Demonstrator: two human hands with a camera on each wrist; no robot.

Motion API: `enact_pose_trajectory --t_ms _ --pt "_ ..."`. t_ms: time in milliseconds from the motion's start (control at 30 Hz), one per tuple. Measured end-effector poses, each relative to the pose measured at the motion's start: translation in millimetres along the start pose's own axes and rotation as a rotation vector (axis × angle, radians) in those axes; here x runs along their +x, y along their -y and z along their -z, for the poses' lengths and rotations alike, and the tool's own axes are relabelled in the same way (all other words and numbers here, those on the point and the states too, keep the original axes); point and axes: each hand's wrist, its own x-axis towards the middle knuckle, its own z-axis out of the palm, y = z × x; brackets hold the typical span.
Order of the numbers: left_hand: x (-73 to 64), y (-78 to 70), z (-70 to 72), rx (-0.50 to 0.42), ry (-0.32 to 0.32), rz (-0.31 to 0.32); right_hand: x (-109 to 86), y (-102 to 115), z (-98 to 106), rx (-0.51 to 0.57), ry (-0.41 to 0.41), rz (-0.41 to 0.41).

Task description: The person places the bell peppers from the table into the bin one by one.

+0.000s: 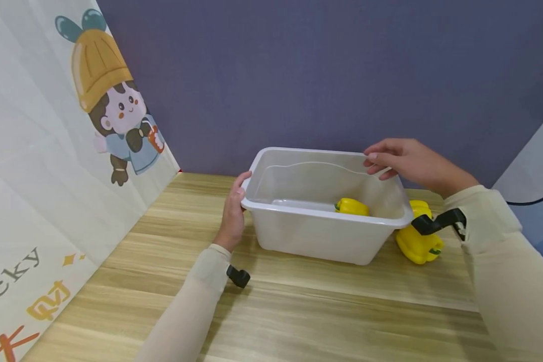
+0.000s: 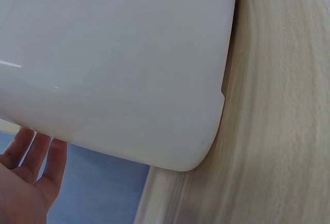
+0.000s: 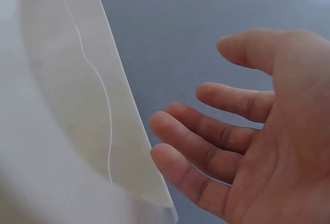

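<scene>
A pale grey plastic bin (image 1: 312, 236) stands on the wooden table, with one yellow bell pepper (image 1: 352, 206) lying inside toward its right end. At the bin's left end my left hand (image 1: 232, 213) holds the rim, and the left wrist view shows its fingers (image 2: 53, 164) against the outer wall. Over the right back corner hovers my right hand (image 1: 404, 161), its fingers loosely bent and nothing in them; the palm shows bare in the right wrist view. Outside the bin on the right, yellow bell peppers (image 1: 417, 245) lie partly hidden behind the right wrist's black mount.
The wood-grain table (image 1: 298, 306) extends in front of the bin and to its left. A dark blue-grey panel (image 1: 298, 75) rises close behind it. On the left hangs a white sheet (image 1: 31, 125) with a cartoon figure. Dark cables (image 1: 525, 203) show at the far right.
</scene>
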Motion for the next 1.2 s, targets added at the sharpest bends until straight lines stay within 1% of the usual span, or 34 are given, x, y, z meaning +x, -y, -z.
enact_pose_trajectory --t_ms 133,267,433,567,700,933,1067,1200 --pt "0.1 -0.5 0.0 0.004 -0.001 -0.005 -6.6 -4 1 0.022 -0.029 0.004" --pt "0.3 -0.5 1.0 0.008 -0.005 0.003 -10.9 -10 1 0.043 -0.048 0.007" --pt "-0.1 -0.4 1.9 0.013 0.0 0.01 -14.9 -18 3 0.035 -0.048 -0.014" --pt "0.0 -0.7 1.1 0.013 0.001 0.01 -19.1 -22 5 0.023 -0.065 -0.021" --pt "-0.1 -0.2 1.0 0.015 0.001 0.01 -22.0 -26 4 0.033 -0.097 -0.02" --pt "0.6 1.4 1.0 0.009 0.001 0.007 -25.6 -35 4 0.081 -0.147 -0.013" --pt "1.0 1.4 0.3 0.009 0.001 0.003 -29.3 -37 4 0.082 -0.157 -0.011" --pt "0.9 1.7 -0.3 0.007 0.002 0.0 -33.2 -39 3 0.058 -0.164 -0.004"
